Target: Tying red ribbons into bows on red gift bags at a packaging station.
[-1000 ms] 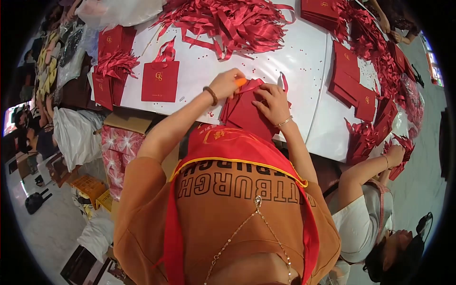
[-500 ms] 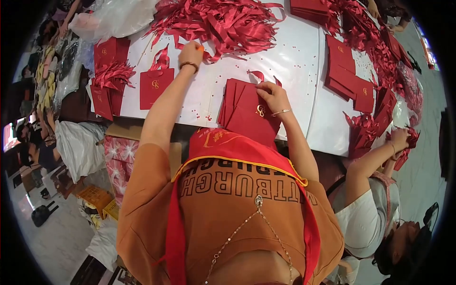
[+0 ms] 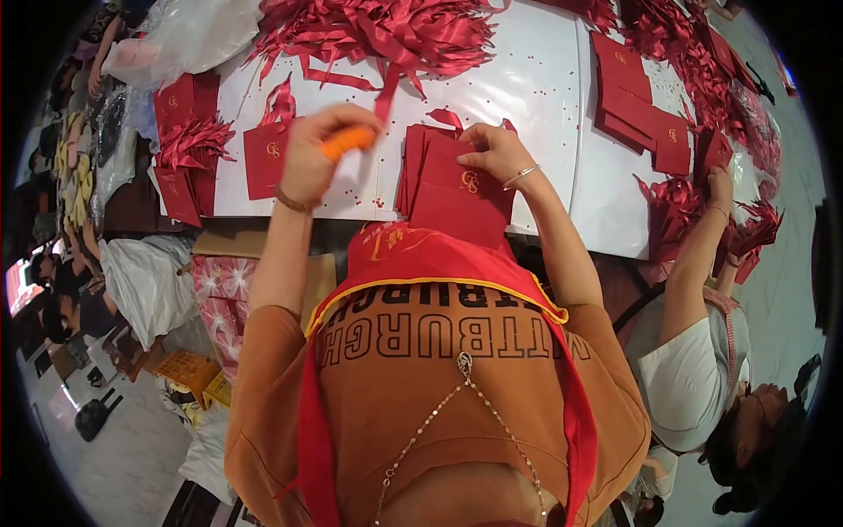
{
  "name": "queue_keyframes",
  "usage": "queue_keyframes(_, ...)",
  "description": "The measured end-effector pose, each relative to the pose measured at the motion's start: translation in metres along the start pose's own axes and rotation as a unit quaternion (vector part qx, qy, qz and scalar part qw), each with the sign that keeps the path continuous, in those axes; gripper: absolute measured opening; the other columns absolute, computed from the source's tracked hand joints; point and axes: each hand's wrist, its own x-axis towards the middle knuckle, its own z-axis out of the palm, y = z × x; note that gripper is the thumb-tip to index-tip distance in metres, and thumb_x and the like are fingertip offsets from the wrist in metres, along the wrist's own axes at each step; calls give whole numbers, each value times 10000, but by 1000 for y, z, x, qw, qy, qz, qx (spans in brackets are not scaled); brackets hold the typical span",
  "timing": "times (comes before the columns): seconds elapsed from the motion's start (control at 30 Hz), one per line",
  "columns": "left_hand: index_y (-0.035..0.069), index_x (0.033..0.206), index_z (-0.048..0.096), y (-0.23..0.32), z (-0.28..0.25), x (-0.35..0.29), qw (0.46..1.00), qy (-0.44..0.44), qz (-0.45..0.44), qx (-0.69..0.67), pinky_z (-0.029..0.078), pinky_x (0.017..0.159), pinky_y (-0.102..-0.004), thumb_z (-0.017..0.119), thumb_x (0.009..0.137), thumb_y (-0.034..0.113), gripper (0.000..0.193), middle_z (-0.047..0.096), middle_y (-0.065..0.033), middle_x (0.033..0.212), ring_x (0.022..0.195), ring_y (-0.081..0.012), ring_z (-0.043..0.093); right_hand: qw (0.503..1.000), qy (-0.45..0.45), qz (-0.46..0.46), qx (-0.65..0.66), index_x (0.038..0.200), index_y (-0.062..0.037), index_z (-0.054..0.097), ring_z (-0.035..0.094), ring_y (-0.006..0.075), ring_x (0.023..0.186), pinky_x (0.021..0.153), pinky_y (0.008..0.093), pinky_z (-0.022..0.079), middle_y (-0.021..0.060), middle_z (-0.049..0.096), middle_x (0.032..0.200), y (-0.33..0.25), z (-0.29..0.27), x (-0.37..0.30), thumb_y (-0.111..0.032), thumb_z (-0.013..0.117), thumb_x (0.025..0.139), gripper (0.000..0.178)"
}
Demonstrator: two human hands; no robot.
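Observation:
My left hand (image 3: 320, 154), blurred by motion, is closed on the end of a red ribbon (image 3: 387, 92) that stretches up toward a large ribbon pile (image 3: 378, 35). Something bright orange (image 3: 349, 140) shows at its fingers; whether it is worn or held is unclear. My right hand (image 3: 499, 156) pinches the upper edge of a red paper bag (image 3: 457, 204) with a gold emblem, close to my body. More red bags (image 3: 411, 167) lie stacked under it at the left. A short ribbon loop (image 3: 446, 118) sticks up behind its top edge.
One red bag with a ribbon handle (image 3: 263, 167) lies left, beside stacked bags (image 3: 200, 105). Further bags (image 3: 623, 97) lie right on the white table (image 3: 536, 97). A co-worker's arm (image 3: 694, 233) reaches in at the right. Clear plastic (image 3: 184, 39) covers the far left.
My left hand has come back from the ribbon pile toward me, drawing a red ribbon along. My right hand stays at the bag's top edge. The co-worker's hand has moved farther up the table.

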Motion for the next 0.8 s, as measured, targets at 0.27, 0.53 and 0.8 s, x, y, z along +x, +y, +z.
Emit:
queue_keyframes(0.27, -23, 941, 548, -67, 54, -9, 973, 24, -180, 141, 436, 562, -199, 530, 816, 3, 130, 589, -37, 741, 617, -85, 535, 998, -29, 18, 52, 962, -14, 616, 569, 166, 732, 676, 282, 449, 86, 613, 785, 0, 7, 6, -126, 709, 677, 320)
queue_keyframes(0.53, -4, 887, 600, -94, 48, 0, 931, 54, -89, 349, 462, 601, -266, 573, 772, 54, 132, 632, -107, 767, 675, -166, 600, 999, -7, -4, -38, 1008, -62, 620, 595, 241, 788, 703, 325, 458, 133, 625, 854, -3, 20, 12, -213, 689, 684, 364)
queue_keyframes(0.8, 31, 830, 618, -89, 60, 2, 909, 73, -5, 411, 469, 601, -326, 574, 762, 91, 101, 624, -145, 748, 667, -273, 606, 998, -22, -12, -64, 1048, -119, 615, 596, 263, 846, 738, 345, 459, 127, 627, 906, 0, 22, 15, -273, 655, 711, 372)
